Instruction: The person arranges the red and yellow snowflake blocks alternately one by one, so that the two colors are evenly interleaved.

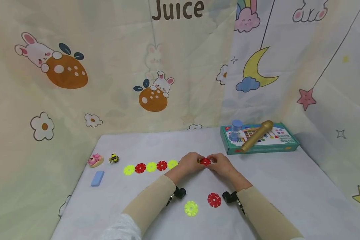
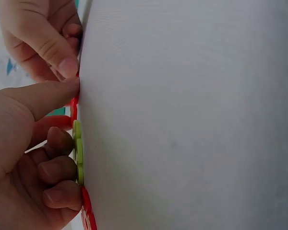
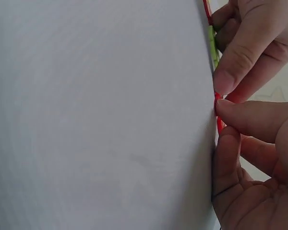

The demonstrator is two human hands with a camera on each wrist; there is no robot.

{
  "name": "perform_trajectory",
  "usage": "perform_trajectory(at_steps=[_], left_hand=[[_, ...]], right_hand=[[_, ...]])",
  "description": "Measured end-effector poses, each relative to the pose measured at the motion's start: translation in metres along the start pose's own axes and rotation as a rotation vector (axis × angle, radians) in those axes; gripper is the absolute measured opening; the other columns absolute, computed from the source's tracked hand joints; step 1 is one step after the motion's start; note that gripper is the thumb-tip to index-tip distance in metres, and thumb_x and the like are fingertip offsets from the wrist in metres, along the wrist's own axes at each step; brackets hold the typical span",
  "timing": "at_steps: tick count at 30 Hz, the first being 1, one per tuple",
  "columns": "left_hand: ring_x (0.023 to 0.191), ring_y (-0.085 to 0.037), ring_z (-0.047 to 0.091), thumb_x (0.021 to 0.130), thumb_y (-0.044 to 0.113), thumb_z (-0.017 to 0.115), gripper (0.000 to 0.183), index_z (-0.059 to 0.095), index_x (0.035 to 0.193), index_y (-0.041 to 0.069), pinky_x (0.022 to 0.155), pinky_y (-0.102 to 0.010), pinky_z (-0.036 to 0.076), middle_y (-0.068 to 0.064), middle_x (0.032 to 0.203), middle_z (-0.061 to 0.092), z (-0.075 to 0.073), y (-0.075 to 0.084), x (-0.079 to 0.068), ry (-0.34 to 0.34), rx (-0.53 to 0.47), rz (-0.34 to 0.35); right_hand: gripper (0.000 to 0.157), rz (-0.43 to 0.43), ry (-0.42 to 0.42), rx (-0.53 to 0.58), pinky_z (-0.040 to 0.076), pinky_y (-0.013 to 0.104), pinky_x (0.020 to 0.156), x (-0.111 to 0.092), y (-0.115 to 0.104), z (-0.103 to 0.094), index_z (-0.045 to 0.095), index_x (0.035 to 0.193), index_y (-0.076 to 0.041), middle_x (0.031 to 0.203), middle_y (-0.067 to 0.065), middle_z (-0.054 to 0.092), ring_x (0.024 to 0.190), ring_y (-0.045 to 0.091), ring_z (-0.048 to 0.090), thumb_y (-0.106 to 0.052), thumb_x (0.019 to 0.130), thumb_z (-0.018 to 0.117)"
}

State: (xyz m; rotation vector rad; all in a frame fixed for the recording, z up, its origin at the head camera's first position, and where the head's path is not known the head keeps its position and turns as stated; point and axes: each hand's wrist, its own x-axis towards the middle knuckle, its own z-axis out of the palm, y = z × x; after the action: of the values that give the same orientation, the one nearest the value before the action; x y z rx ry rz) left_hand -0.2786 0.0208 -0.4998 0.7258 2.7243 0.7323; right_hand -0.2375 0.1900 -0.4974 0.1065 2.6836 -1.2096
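Note:
A red flower-shaped plastic disc point(image 1: 205, 162) is between my two hands at mid-table. My left hand point(image 1: 189, 164) pinches its left side with thumb and forefinger; my right hand point(image 1: 222, 164) pinches the right side. In the left wrist view, a yellow-green disc point(image 2: 78, 163) lies beside the curled fingers of the left hand, with another red disc point(image 2: 88, 211) below. Leftward runs a row of alternating yellow-green point(image 1: 129, 170) and red point(image 1: 140, 168) discs, its right part hidden behind my left hand. Nearer me lie a loose yellow-green disc point(image 1: 191, 208) and a loose red disc point(image 1: 214, 200).
At the back right, a green box point(image 1: 264, 149) carries a gold microphone-shaped thing point(image 1: 257, 136) and a blue hourglass-shaped piece point(image 1: 236, 130). A pink figurine point(image 1: 95, 160), a bee figure point(image 1: 114, 158) and a blue block point(image 1: 97, 178) stand at the left edge. Printed cloth hangs behind the table.

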Motion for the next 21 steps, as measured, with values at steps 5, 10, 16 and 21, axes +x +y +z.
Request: perform_trajectory(at_steps=[5,10,16,21], left_hand=[[0.085,-0.01,0.054,0.082,0.036,0.072,0.04,0.069,0.117,0.016,0.073,-0.026,0.047,0.004,0.101,0.066,0.0,0.001,-0.002,0.01,0.001,0.011],[0.087,-0.01,0.053,0.083,0.037,0.071,0.042,0.067,0.12,0.017,0.074,-0.025,0.045,0.003,0.109,0.066,0.0,0.001,-0.003,-0.002,0.007,0.003],[0.086,-0.009,0.051,0.082,0.039,0.071,0.044,0.067,0.121,0.019,0.075,-0.026,0.045,0.002,0.111,0.065,0.001,-0.002,-0.002,0.024,0.022,0.012],[0.085,-0.01,0.051,0.082,0.039,0.071,0.044,0.067,0.121,0.019,0.071,-0.025,0.043,0.002,0.107,0.065,0.003,-0.002,-0.001,0.027,0.019,0.026]], right_hand=[[0.04,0.003,-0.018,-0.013,0.046,0.03,0.065,-0.02,-0.01,0.001,0.056,0.12,-0.006,0.092,0.008,0.053,0.08,0.02,0.051,-0.018,0.084,0.071],[0.037,-0.078,-0.111,0.011,0.045,0.029,0.055,-0.064,-0.023,0.008,0.058,0.112,-0.008,0.083,0.005,0.051,0.066,0.019,0.051,-0.019,0.081,0.074],[0.029,-0.279,-0.278,-0.027,0.044,0.025,0.058,-0.099,-0.026,0.033,0.062,0.103,-0.012,0.082,0.001,0.054,0.067,0.013,0.05,-0.023,0.08,0.075],[0.034,-0.35,-0.302,-0.173,0.041,0.023,0.066,-0.113,-0.032,0.059,0.064,0.099,-0.016,0.081,-0.007,0.051,0.072,0.007,0.047,-0.031,0.073,0.08]])
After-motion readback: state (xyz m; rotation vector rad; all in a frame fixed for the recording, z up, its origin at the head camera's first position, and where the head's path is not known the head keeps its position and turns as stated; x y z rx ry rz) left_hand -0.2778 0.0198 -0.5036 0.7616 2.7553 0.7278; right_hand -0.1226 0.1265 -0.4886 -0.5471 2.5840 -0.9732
